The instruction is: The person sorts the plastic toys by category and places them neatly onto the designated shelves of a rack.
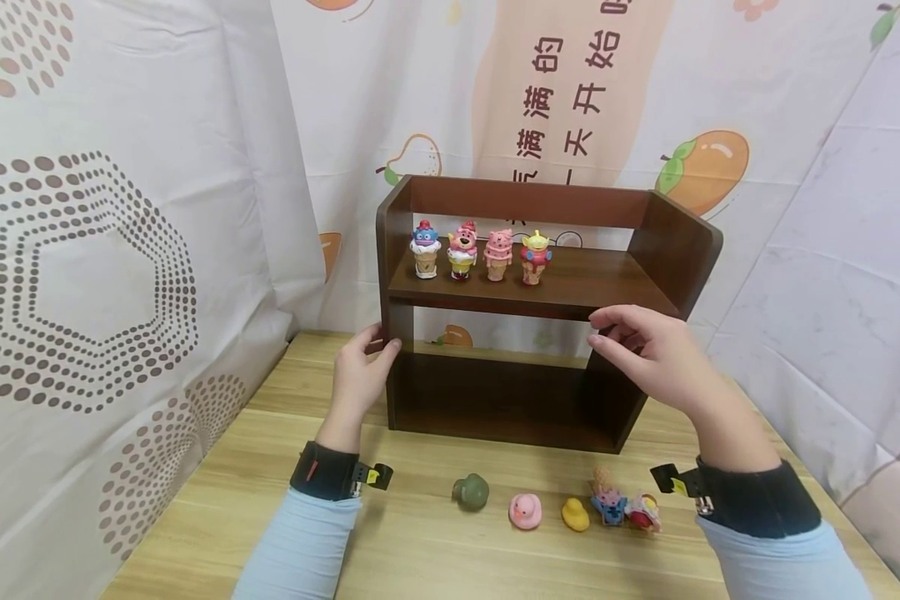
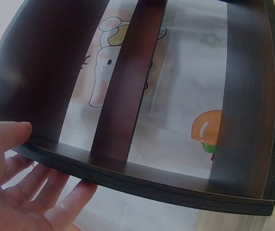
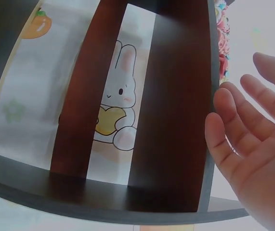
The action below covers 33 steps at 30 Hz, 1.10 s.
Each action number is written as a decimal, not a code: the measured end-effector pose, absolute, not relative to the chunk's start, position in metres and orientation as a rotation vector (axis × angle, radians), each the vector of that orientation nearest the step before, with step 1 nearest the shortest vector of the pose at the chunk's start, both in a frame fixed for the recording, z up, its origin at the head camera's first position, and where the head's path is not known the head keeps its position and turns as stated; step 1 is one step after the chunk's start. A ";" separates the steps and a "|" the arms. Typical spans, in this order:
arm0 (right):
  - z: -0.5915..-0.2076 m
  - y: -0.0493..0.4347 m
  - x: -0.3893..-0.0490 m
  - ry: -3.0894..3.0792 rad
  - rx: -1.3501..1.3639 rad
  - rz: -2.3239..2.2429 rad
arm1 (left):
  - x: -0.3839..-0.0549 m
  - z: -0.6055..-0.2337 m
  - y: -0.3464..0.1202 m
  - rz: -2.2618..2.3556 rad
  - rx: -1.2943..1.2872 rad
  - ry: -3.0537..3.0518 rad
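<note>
Dark shelf [image 1: 495, 400] stands just right of the left hand [image 1: 360, 371] — thumb and fingers pinch its near side panel [image 1: 399, 375]. Right hand [image 1: 656, 350] holds nothing, fingers loosely bent beside the middle board [image 1: 592, 279]; can't tell if touching. Shelf looks stiff, probably heavyish, finish maybe slick; best held by both side panels, kept level — four cone figurines [image 1: 462, 252] between and above the hands could topple. Pink duck [image 1: 525, 511] sits below the grip.

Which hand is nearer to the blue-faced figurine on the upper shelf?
Left. The left hand grips the left panel, lower than the blue-faced figurine; the right hand is farther, near the right panel.
</note>
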State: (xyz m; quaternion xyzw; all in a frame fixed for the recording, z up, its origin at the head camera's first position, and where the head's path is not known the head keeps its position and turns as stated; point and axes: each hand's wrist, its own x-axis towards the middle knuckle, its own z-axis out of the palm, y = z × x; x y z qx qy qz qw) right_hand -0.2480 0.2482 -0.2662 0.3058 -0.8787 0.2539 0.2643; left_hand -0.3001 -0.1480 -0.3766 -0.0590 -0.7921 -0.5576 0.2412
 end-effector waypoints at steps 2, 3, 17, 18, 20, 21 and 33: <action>-0.269 0.250 -0.247 -2.379 0.835 0.682 | -0.300 -0.376 -0.148 -1.527 -0.165 -2.165; -0.271 0.251 -0.247 -2.383 0.837 0.677 | -0.300 -0.376 -0.148 -1.529 -0.166 -2.163; -0.295 0.263 -0.247 -2.432 0.893 0.638 | -0.301 -0.378 -0.149 -1.535 -0.170 -2.150; -0.296 0.264 -0.247 -2.437 0.892 0.634 | -0.301 -0.378 -0.149 -1.536 -0.169 -2.147; -0.299 0.265 -0.246 -2.443 0.890 0.623 | -0.302 -0.378 -0.149 -1.537 -0.170 -2.142; -0.300 0.266 -0.245 -2.447 0.889 0.618 | -0.302 -0.378 -0.149 -1.538 -0.170 -2.141; -0.322 0.273 -0.242 -2.491 0.898 0.558 | -0.302 -0.378 -0.147 -1.528 -0.173 -2.138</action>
